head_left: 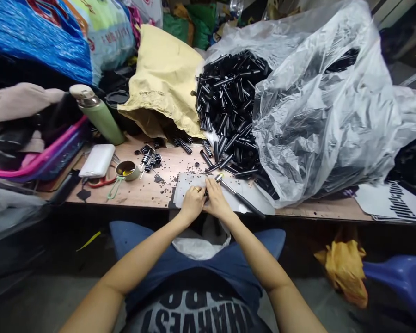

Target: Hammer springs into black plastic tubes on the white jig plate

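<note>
My left hand (193,201) and my right hand (215,199) meet at the bench's front edge, over a grey plate (183,183). Both have their fingers closed round a small dark part (205,192), mostly hidden between them. Right of my right hand lies a hammer (241,200) with a black handle, its head by my fingertips. Tiny black rings are strewn across the bench (149,190) to the left. Beyond my hands, black tubes (229,99) spill from a clear plastic bag (326,111).
A yellow sack (162,78) stands behind black ribbed pieces (185,146). To the left are a small metal cup (127,171), red-handled scissors (102,182), a white power bank (97,161), a green flask (102,118) and a pink-rimmed basket (45,152). Printed sheets (391,201) lie right.
</note>
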### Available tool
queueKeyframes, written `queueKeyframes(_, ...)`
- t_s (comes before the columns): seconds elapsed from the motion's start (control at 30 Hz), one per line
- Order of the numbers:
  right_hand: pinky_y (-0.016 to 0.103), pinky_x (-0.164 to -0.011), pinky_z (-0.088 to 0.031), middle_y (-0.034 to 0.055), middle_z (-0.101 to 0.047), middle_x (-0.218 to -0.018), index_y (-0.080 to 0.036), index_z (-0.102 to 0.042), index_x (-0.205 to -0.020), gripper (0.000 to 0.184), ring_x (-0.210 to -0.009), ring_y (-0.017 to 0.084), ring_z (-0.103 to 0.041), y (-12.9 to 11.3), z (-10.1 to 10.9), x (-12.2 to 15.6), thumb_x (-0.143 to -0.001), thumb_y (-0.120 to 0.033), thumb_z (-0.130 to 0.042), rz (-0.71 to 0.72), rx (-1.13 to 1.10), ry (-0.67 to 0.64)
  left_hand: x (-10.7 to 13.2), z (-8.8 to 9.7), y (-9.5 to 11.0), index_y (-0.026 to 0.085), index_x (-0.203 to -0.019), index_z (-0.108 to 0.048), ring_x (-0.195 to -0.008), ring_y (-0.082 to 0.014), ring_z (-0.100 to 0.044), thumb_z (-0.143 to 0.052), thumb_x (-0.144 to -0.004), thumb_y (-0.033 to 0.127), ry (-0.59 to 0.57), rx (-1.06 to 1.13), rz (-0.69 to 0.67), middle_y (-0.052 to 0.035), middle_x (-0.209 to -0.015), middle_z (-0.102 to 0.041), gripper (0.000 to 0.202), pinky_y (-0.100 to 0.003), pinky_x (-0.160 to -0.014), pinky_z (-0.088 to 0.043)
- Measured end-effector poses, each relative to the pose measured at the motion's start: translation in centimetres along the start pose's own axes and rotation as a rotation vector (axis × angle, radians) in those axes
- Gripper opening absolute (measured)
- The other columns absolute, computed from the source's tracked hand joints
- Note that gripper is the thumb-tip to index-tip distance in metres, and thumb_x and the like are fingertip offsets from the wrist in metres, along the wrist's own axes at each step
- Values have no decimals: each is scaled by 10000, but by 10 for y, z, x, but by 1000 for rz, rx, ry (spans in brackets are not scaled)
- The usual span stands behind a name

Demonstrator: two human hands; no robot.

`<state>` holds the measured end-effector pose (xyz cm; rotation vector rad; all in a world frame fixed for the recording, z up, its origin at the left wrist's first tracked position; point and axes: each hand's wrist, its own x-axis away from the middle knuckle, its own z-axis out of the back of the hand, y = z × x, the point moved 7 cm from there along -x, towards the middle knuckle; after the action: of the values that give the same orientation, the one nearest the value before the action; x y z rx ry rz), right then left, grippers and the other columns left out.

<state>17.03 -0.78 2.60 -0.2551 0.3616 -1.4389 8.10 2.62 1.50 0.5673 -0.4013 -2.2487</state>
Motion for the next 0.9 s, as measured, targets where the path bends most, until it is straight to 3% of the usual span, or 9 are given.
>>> queueKeyframes(0.07,510,-1091,-300,218,-302,-1493,-91,-257,-1457,850,-1390,334,-261,20,17,17,-770,-425,-630,-78,68,79,1,-1,-3,160,-1190,-625,-962,-251,-556,-566,-878,213,24,27,-4,-130,-1031,-636,322,-394,-836,-477)
queueKeyframes(0.13,517,-983,-393,239,-446,-1361,-97,-421,-1353,649,-1270,361,-400,51,37,38,-830,-449,-577,-266,197,151,0,-2,-6,193,-1178,-636,-986,-247,-558,-571,-882,218,34,58,-68,-124,-1085,-635,305,-394,-851,-467)
queueKeyframes(0.2,479,-873,-442,228,-578,-1143,-96,-572,-1140,405,-1101,351,-515,75,52,56,-902,-411,-483,-412,326,131,-1,-3,-8,206,-1173,-639,-1000,-235,-559,-555,-893,205,34,88,-172,-120,-1118,-635,293,-385,-864,-458)
queueKeyframes(0.3,364,-742,-443,162,-640,-945,-135,-592,-966,330,-890,282,-598,85,62,72,-959,-383,-375,-478,360,30,1,-5,-10,215,-1180,-638,-980,-213,-560,-504,-910,163,47,88,-300,-110,-1112,-642,305,-367,-864,-445)
queueKeyframes(0.43,269,-605,-363,68,-658,-773,-187,-531,-967,374,-688,201,-622,63,65,95,-1001,-405,-229,-528,129,24,5,-4,-6,216,-1237,-602,-972,-212,-563,-438,-897,87,47,-43,-379,-117,-1131,-640,399,-391,-850,-423)
queueKeyframes(0.63,262,-538,-268,74,-664,-715,-172,-511,-926,312,-596,198,-617,37,45,117,-1000,-352,-266,-588,114,-164,12,-3,9,194,-1238,-592,-947,-207,-600,-380,-936,120,44,-222,-384,-105,-1153,-660,376,-482,-982,-342)
queueKeyframes(0.7,258,-540,-278,62,-651,-699,-177,-503,-920,318,-598,194,-612,27,55,110,-1002,-353,-252,-553,70,-118,15,-7,19,151,-1302,-541,-1097,-239,-570,-347,-954,157,31,-261,-323,-134,-1252,-614,399,-510,-1058,-275)
queueKeyframes(0.8,250,-538,-308,27,-608,-649,-193,-502,-888,367,-555,172,-578,-2,84,95,-999,-410,-228,-431,-36,11,20,-17,34,40,-1404,-403,-1365,-303,-342,-370,-958,365,-12,-283,-216,-206,-1436,-432,554,-508,-1135,-171)
queueKeyframes(0.9,240,-526,-331,14,-593,-636,-190,-516,-921,402,-511,151,-547,-31,103,86,-994,-447,-216,-318,-123,107,23,-25,43,-33,-1438,-302,-1431,-332,-188,-408,-891,556,-72,-280,-147,-248,-1508,-284,811,-472,-1159,-138)
